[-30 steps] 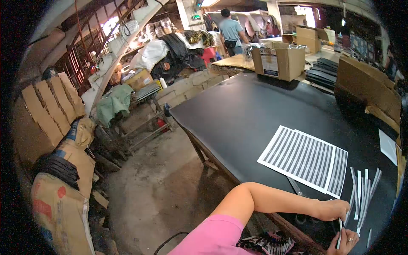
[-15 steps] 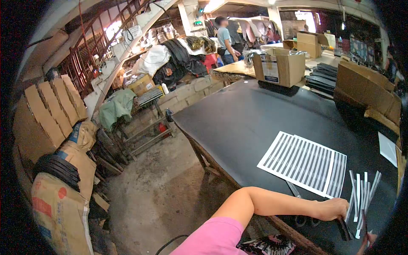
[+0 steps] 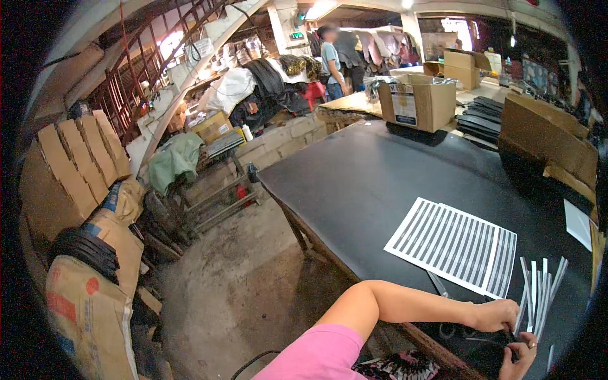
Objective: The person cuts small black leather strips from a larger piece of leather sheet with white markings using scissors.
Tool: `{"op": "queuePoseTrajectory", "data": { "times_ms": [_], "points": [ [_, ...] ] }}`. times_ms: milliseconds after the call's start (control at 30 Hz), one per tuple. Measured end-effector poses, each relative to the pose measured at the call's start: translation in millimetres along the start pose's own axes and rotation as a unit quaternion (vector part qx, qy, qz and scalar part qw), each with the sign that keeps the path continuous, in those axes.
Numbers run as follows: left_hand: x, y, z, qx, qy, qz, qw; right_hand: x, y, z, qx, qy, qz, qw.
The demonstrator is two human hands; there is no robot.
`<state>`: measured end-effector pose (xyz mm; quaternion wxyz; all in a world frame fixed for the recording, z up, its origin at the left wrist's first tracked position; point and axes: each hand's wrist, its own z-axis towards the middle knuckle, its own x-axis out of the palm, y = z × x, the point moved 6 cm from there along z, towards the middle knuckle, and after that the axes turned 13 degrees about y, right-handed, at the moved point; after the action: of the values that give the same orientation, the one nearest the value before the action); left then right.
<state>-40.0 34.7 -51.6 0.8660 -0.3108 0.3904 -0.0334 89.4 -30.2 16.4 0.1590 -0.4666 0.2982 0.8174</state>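
Your black table (image 3: 342,171) lies under the striped sheets (image 3: 453,244), with the open cardboard box (image 3: 430,104) beyond them at the far end; your left hand (image 3: 497,315) is at the sheets' near right corner, closed on a small dark piece (image 3: 510,335); your right hand (image 3: 519,358), well apart from it a moment ago, has come in just below, farther from the sheets, so both hands now meet at that one piece; your right fingers are curled, but you can't tell from this view whether they grip it. The scissors (image 3: 437,283) lie at the sheets' near edge, partly behind your forearm; the loose strips (image 3: 538,297), fanned on the table just right of the sheets, seem, as far as the blur allows, untouched.
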Motion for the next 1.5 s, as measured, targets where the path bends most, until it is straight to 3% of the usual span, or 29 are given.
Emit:
{"op": "queuePoseTrajectory", "data": {
  "times_ms": [67, 233, 333, 467, 533, 600, 633, 667, 700, 733, 800, 833, 867, 1000, 1167, 1233, 1300, 1333, 1400, 1433, 1467, 1500],
  "points": [
    [1, -1, 0, 0.012, -0.007, -0.009, 1.0, 4, -12, -2, 0.071, -0.012, 0.027, 0.997],
    [1, -10, 2, -0.022, -0.005, -0.011, 1.0, 6, -13, 3, 0.082, 0.014, 0.023, 0.996],
    [-4, -26, -2, -0.006, -0.009, 0.05, 0.999, 5, -7, 6, 0.046, -0.025, -0.003, 0.999],
    [11, -4, -3, -0.016, -0.029, 0.083, 0.996, 3, -13, 0, 0.124, -0.016, 0.028, 0.992],
    [3, -16, -2, 0.019, -0.012, 0.116, 0.993, 8, -28, -8, 0.149, 0.001, 0.028, 0.988],
    [4, -16, 0, 0.005, 0.025, 0.152, 0.988, 15, -42, -25, 0.073, -0.057, -0.038, 0.995],
    [12, -8, 0, -0.013, 0.045, 0.197, 0.979, 18, -60, -35, 0.137, -0.028, 0.009, 0.99],
    [8, -16, 0, -0.01, 0.078, 0.21, 0.975, 21, -77, -47, 0.112, -0.064, -0.044, 0.991],
    [-4, -30, -1, -0.002, 0.081, 0.194, 0.978, 7, -65, -43, 0.142, -0.047, -0.013, 0.989],
    [-7, -30, -1, -0.048, 0.125, 0.181, 0.974, 1, -70, -47, 0.158, -0.048, 0.0, 0.986],
    [-17, -26, -4, -0.006, 0.081, 0.132, 0.988, -9, -65, -43, 0.18, -0.032, -0.015, 0.983],
    [-20, -23, -4, -0.032, 0.103, 0.134, 0.985, -12, -61, -35, 0.202, -0.024, 0.056, 0.977],
    [-25, -24, -5, -0.022, 0.083, 0.105, 0.991, -9, -65, -34, 0.18, -0.019, 0.102, 0.978],
    [-31, -50, 3, -0.052, 0.105, 0.143, 0.983, -6, -57, -29, 0.121, -0.003, 0.063, 0.991],
    [-10, -48, 1, -0.033, 0.114, 0.12, 0.986, 2, -52, -26, 0.114, 0.026, 0.066, 0.991],
    [-8, -47, 0, -0.037, 0.114, 0.13, 0.984, 3, -54, -29, 0.134, -0.013, 0.094, 0.986],
    [-8, -46, 0, -0.049, 0.113, 0.119, 0.985, -5, -53, -36, 0.139, -0.095, 0.174, 0.97],
    [-9, -45, 0, -0.067, 0.109, 0.114, 0.985, -12, -53, -42, 0.144, -0.137, 0.141, 0.97],
    [-9, -45, 1, -0.069, 0.099, 0.11, 0.987, -3, -73, -67, 0.195, -0.332, 0.389, 0.837],
    [-9, -44, 1, -0.068, 0.095, 0.103, 0.988, -3, -76, -79, 0.251, -0.327, 0.402, 0.818],
    [-9, -43, 2, -0.067, 0.092, 0.098, 0.989, -1, -75, -82, 0.255, -0.326, 0.401, 0.817],
    [-8, -43, 2, -0.067, 0.094, 0.095, 0.989, 3, -74, -85, 0.23, -0.357, 0.469, 0.775]
  ]
}}
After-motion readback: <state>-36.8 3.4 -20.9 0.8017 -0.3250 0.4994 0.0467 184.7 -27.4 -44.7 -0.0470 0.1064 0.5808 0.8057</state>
